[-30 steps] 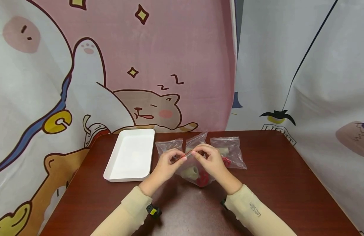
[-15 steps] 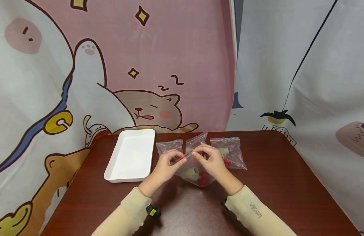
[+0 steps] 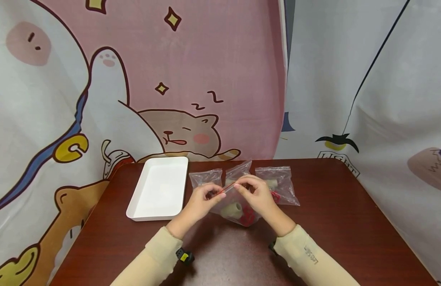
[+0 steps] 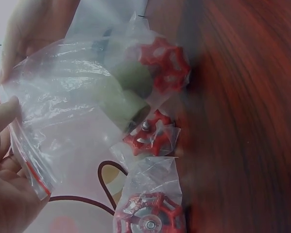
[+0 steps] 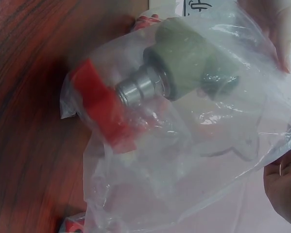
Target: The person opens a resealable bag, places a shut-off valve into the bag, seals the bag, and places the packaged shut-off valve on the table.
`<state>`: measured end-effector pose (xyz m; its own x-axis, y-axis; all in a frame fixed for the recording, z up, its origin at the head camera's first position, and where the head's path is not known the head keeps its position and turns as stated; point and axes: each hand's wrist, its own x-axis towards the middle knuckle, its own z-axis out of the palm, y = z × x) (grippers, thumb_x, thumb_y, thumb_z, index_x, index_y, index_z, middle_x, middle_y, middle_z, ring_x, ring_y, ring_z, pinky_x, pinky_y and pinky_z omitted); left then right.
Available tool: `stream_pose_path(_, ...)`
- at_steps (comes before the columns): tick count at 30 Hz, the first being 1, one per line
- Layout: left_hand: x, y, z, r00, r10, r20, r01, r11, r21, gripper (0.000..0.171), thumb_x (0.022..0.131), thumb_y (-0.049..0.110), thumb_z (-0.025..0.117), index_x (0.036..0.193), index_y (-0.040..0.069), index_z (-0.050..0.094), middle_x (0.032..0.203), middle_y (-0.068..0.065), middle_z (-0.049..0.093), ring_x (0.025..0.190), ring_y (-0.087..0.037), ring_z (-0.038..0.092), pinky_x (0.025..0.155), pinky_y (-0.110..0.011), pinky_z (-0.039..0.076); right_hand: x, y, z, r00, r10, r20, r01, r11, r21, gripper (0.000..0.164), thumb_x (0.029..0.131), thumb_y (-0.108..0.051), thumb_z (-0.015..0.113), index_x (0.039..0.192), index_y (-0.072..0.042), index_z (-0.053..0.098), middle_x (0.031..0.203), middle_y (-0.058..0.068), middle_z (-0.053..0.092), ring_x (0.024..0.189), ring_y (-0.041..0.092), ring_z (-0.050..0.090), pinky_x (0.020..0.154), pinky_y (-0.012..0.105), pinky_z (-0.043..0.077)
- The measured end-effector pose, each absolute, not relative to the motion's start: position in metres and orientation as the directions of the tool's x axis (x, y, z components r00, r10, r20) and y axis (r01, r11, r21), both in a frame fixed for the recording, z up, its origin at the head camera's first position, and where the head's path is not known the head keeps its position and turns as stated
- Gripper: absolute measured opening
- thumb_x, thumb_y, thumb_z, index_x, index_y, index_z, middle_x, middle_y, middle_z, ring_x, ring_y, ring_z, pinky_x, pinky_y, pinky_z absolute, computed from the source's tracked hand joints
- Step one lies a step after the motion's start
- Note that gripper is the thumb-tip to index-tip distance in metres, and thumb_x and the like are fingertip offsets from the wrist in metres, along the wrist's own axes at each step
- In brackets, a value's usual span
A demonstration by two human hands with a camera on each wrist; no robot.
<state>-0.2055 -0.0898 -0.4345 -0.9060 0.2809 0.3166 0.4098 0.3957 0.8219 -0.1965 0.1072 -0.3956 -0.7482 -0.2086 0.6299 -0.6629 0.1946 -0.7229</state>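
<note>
Both hands hold a clear zip bag (image 4: 62, 107) by its top edge, where a red zip line (image 4: 36, 174) runs. My left hand (image 3: 202, 200) pinches the left end of this edge. The right hand (image 3: 256, 194) pinches it further right, thumb and fingertip close together. Inside the bag hangs a valve: a greenish pipe body (image 5: 184, 58), a metal stem (image 5: 143, 87) and a red handwheel (image 5: 104, 107). In the head view the hands partly cover the bag's upper part.
Bags with similar valves lie behind: one at left (image 3: 206, 174), one in the middle (image 3: 238, 171), one at right (image 3: 284, 186). A white tray (image 3: 156, 186) stands left on the brown table (image 3: 331, 222). A printed curtain (image 3: 224, 59) hangs behind.
The right fingertips have shifted slightly rightward along the bag's edge. The left hand stays nearly in place, and the bag and its valve have hardly moved.
</note>
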Motion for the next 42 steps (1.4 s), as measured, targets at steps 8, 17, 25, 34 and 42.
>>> stream_pose_path(8,-0.207,-0.088,-0.435,-0.9,0.255,0.353,0.429,0.384,0.818,0.01,0.083,0.025,0.073,0.085,0.015,0.071,0.081,0.004,0.066,0.064,-0.011,0.049,0.055,-0.021,0.043,-0.196,0.109,-0.394,-0.749,-0.208,0.629,-0.662,0.185,-0.727,0.007,0.077,0.013,0.067,0.081,0.008,0.067,0.079,0.018,0.065,0.06,0.019,0.048,0.052,0.019,0.04)
stream_pose_path(17,-0.204,-0.087,-0.432,-0.905,0.235,0.355,0.42,0.364,0.831,0.009,0.084,0.02,0.073,0.087,0.011,0.071,0.084,-0.002,0.067,0.067,-0.014,0.05,0.057,-0.023,0.043,-0.199,0.11,-0.397,-0.748,-0.209,0.63,-0.663,0.179,-0.727,0.004,0.079,0.009,0.068,0.082,0.01,0.066,0.079,0.017,0.065,0.061,0.014,0.049,0.052,0.019,0.041)
stream_pose_path(25,-0.206,-0.094,-0.437,-0.924,0.245,0.294,0.372,0.394,0.84,0.01,0.084,0.02,0.072,0.088,0.011,0.071,0.087,-0.002,0.067,0.071,-0.013,0.051,0.061,-0.021,0.044,-0.201,0.111,-0.398,-0.744,-0.209,0.634,-0.667,0.171,-0.726,0.004,0.079,0.009,0.068,0.082,0.011,0.065,0.08,0.018,0.065,0.065,0.013,0.052,0.053,0.023,0.043)
stream_pose_path(34,-0.189,-0.091,-0.411,-0.934,0.233,0.272,0.344,0.377,0.86,0.008,0.083,0.008,0.071,0.086,0.001,0.068,0.083,-0.01,0.066,0.068,-0.012,0.05,0.06,-0.021,0.043,-0.201,0.113,-0.398,-0.75,-0.188,0.634,-0.661,0.18,-0.728,0.007,0.078,0.013,0.067,0.081,0.006,0.067,0.08,0.017,0.065,0.068,0.011,0.054,0.056,0.023,0.045)
stream_pose_path(42,-0.184,-0.089,-0.407,-0.935,0.217,0.279,0.344,0.373,0.862,0.009,0.083,0.009,0.071,0.087,0.0,0.069,0.083,-0.011,0.066,0.067,-0.015,0.05,0.059,-0.022,0.043,-0.201,0.114,-0.398,-0.759,-0.184,0.624,-0.65,0.176,-0.739,0.004,0.078,0.012,0.067,0.081,0.009,0.066,0.079,0.018,0.064,0.067,0.01,0.052,0.054,0.022,0.044)
